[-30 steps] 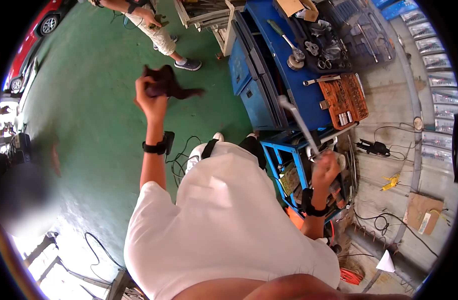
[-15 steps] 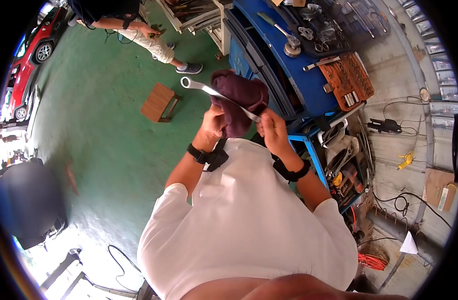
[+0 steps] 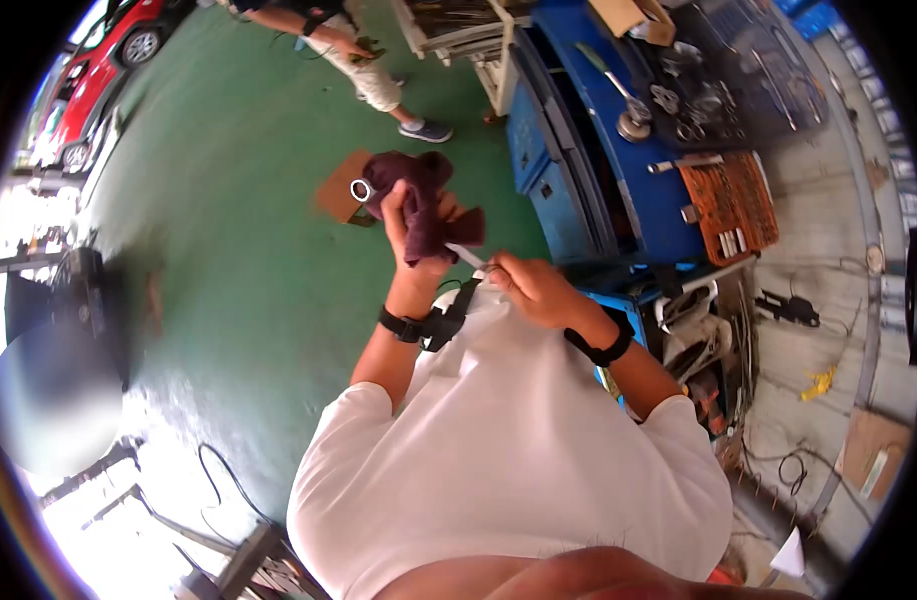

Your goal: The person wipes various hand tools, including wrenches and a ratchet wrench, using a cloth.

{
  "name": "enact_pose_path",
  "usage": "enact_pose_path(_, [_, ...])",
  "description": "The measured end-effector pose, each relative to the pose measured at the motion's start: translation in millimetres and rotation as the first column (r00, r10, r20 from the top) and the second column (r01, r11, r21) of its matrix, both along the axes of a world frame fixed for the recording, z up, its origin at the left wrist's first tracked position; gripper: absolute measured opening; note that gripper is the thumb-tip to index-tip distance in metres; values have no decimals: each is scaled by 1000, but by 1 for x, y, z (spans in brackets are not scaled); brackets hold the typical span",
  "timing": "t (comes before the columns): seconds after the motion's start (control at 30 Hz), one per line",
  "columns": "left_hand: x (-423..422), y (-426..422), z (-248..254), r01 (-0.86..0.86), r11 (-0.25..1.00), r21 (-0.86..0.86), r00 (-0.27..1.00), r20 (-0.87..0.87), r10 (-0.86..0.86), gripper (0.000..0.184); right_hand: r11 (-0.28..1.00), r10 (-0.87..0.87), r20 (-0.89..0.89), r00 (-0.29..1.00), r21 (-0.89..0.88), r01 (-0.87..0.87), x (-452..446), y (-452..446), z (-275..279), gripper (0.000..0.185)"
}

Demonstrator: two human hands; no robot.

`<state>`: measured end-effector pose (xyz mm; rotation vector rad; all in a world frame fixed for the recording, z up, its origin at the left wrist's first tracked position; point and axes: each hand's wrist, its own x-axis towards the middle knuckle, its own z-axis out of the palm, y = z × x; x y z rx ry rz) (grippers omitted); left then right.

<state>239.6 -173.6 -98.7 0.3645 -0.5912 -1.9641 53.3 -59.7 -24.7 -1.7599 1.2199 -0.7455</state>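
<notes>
Green floor (image 3: 228, 260) spreads left of the blue surface (image 3: 653, 212). Out before the white shirt (image 3: 518, 440), a maroon cloth (image 3: 418, 168) wraps the wrench (image 3: 465, 256), leaving its ring end bare. The left hand's (image 3: 398, 220) grip is curled around the cloth; the right hand's (image 3: 536, 290) pinches the near end. Snug, even cloth pressure and a steady right grip should serve best.

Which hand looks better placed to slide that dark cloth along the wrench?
Probably the left hand: it grips the dark cloth bunched over the wrench, whose ring end pokes out beyond it. The right hand holds the opposite end, so it seems better suited to steadying.
</notes>
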Motion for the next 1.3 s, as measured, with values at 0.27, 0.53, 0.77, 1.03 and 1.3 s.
enact_pose_path(0.27, [-19,50,47,-296,867,-400,596,633,495,30,938,272,-125,954,-187,-291,-13,-39,-28,14])
enact_pose_path(0.53, [-7,72,59,60,750,-659,281,732,621,49,993,99,351,931,32,-118,-32,-64,21,71])
enact_pose_path(0.77, [-29,93,73,239,908,-345,426,877,221,71,958,116,238,964,-284,-45,-25,-82,48,35])
enact_pose_path(1.03, [-4,99,75,262,878,-401,54,914,402,66,902,88,138,987,-430,-20,-43,-63,31,55])
enact_pose_path(1.3, [-1,104,62,260,662,-703,-123,656,745,66,975,-32,248,968,-204,85,-57,-62,26,57])
